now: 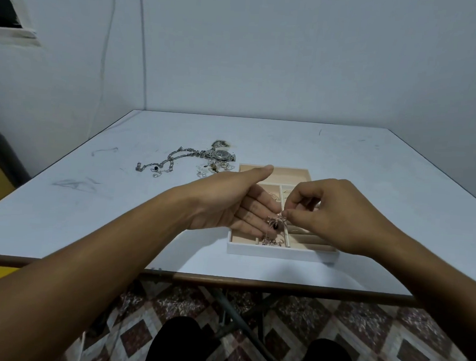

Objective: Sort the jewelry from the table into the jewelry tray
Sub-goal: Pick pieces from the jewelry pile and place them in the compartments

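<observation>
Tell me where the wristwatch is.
In the head view the wristwatch lies on the table, left of centre, beyond the far-left corner of the jewelry tray, at the right end of the silver chain.

One wide-angle view, worn on the head, looks forward and down from just behind the near edge of the pale, brown-rimmed square table (pixel 342 163), close over it, facing its far edge and the plain grey-white wall (pixel 265 57).

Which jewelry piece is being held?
The rose-gold chain with a dark bead, pinched by the right hand over the left hand; the silver chain and watch lie on the table.
</observation>
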### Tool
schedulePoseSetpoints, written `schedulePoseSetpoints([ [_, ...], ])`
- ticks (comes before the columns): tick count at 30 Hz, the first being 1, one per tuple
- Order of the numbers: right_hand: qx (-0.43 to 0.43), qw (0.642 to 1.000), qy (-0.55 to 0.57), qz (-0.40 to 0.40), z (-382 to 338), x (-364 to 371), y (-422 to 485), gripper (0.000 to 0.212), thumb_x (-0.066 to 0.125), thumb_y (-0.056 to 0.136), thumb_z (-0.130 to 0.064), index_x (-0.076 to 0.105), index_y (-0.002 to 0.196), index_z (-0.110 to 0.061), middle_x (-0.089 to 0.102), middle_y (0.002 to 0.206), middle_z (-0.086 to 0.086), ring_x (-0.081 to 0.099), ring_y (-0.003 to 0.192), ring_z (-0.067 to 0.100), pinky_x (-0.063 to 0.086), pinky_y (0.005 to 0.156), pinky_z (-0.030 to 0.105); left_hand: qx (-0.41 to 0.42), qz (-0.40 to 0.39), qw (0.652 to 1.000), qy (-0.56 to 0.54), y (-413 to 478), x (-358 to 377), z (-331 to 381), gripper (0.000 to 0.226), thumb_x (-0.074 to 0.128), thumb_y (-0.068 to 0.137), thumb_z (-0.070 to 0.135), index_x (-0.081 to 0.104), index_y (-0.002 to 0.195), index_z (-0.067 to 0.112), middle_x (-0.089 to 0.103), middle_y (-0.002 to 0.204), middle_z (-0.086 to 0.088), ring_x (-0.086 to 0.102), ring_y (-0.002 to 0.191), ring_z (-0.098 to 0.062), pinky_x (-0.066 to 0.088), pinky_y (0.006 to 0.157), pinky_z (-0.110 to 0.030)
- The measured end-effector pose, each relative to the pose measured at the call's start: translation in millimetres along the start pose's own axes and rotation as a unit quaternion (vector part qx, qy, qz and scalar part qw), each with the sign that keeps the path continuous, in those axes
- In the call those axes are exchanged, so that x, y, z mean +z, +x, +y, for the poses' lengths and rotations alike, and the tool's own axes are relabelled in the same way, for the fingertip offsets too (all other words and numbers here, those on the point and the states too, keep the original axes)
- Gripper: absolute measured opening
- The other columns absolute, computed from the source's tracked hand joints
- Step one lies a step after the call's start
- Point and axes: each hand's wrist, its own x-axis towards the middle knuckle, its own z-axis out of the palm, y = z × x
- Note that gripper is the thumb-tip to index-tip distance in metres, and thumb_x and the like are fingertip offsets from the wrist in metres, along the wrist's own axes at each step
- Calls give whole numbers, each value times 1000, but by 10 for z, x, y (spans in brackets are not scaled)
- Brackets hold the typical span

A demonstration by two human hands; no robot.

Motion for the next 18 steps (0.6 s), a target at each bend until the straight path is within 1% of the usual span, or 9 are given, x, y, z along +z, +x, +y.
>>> schedulePoseSetpoints([
  [2, 1, 1000, -1, -1, 4, 19, 0, 11, 71, 79, -27, 69, 69, -30, 65, 68, -10, 60, 68, 7, 48, 67, 25, 1, 3, 1000, 0, -26, -35, 2, 64, 38, 95, 57, 66, 100, 1, 70, 101, -22, 67, 101, -37, 55, 88, -41],
  [5, 6, 1000, -7, -4, 17, 32, 5, 11, 70, 80, -27, 70, 70, -30, 66, 67, -11, 60, 68, 6, 47, 65, 22, 3, -3, 1000, 1, -72, -70, 1, 63, 37, 96, 56, 65, 105, 0, 69, 109, -24, 65, 105, -38, 51, 96, -44],
  [7, 10, 1000, -6, -8, 17, 31, 16, 10, 70, 80, -26, 70, 70, -29, 66, 69, -11, 61, 69, 7, 48, 67, 24, 8, -8, 1000, -8, -101, -92, -18, 62, 37, 96, 55, 64, 107, 0, 68, 111, -25, 64, 107, -37, 51, 96, -44],
  [9, 8, 1000, -9, -9, 10, 31, 37, 10, 70, 80, -26, 71, 71, -29, 66, 68, -11, 61, 69, 7, 48, 67, 25, 31, 4, 999, -27, -133, -125, -58, 59, 39, 97, 52, 63, 108, -1, 69, 109, -23, 66, 104, -36, 53, 94, -43],
  [12, 4, 1000, -12, -17, -15, 29, 88, 8, 71, 81, -26, 71, 73, -29, 65, 67, -13, 61, 69, 9, 48, 66, 25, 93, 59, 991, -70, -200, -208, -157, 47, 43, 98, 41, 64, 102, -1, 71, 103, -21, 69, 97, -34, 57, 86, -38],
  [16, -9, 999, -21, -37, -88, 67, 253, 6, 72, 80, -26, 71, 74, -28, 65, 69, -14, 62, 71, 10, 50, 70, 29, 150, 161, 973, -70, -323, -410, -294, 37, 45, 99, 33, 65, 96, 3, 73, 98, -16, 69, 87, -30, 56, 86, -40],
  [18, -17, 999, -19, -48, -146, 109, 370, 6, 73, 80, -25, 71, 75, -29, 64, 68, -16, 62, 70, 9, 50, 68, 28, 166, 216, 961, -48, -370, -525, -342, 35, 45, 100, 32, 66, 97, 4, 74, 96, -12, 69, 84, -28, 55, 86, -42],
])
